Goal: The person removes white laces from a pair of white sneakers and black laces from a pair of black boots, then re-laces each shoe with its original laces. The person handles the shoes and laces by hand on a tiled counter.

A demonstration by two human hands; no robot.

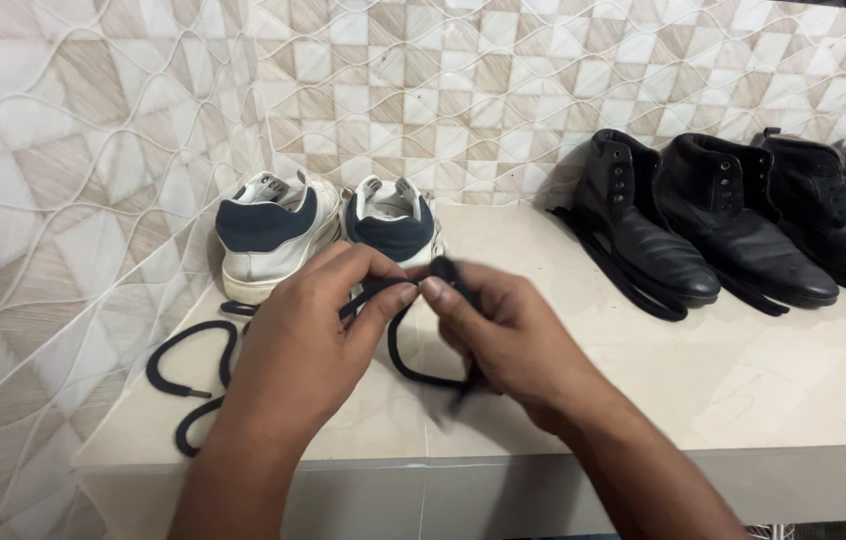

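Dark lace runs between both hands above the shelf's front edge. Left hand pinches it between thumb and fingers, and right hand grips a looped stretch of it, fingertips almost meeting. Slack trails off toward the front left corner. Bare surface lies right of the hands. Behind them, two white sneakers with navy heels stand against the tiled wall. Black boots line the right rear edge.

No packages, labels, signs or screens show anywhere here (only unmarked surfaces throughout).
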